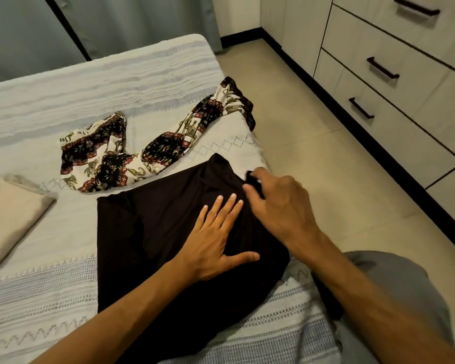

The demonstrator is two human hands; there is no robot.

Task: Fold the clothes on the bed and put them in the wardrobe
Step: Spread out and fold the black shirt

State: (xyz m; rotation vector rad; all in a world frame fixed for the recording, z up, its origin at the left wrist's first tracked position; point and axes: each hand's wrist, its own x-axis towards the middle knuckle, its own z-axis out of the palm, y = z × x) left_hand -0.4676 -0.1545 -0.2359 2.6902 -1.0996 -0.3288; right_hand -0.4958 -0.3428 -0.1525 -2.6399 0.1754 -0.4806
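Nearest the camera, a black garment (168,232) is spread across the near corner of the bed (63,285), partly smoothed and not yet brought into a finished fold; this is judged to be the piece in hand. The left hand (216,237) is laid flat upon it, fingers straight and slightly spread, thumb out to the side; nothing is grasped by it, the cloth is only pressed down. Just beside it, toward the bed's right edge, the right hand (279,203) is curled over a bunched edge of the same black cloth; a fold of fabric appears to be pinched between thumb and fingers, though the exact contact is partly hidden by the knuckles.

To the left, at the frame's edge, a beige garment (8,211) is seen lying flat and squared, and is judged already folded; it is still on the bed, so its putting away remains. Farther off, a patterned garment (132,151) is left crumpled and strung across the bedspread, untouched; its folding is not yet begun.

Beyond the bed, across a strip of tiled floor (313,143), the wardrobe (405,82) is seen with its drawers shut; nothing is judged to have been stowed from what is shown, so most of the task is left.
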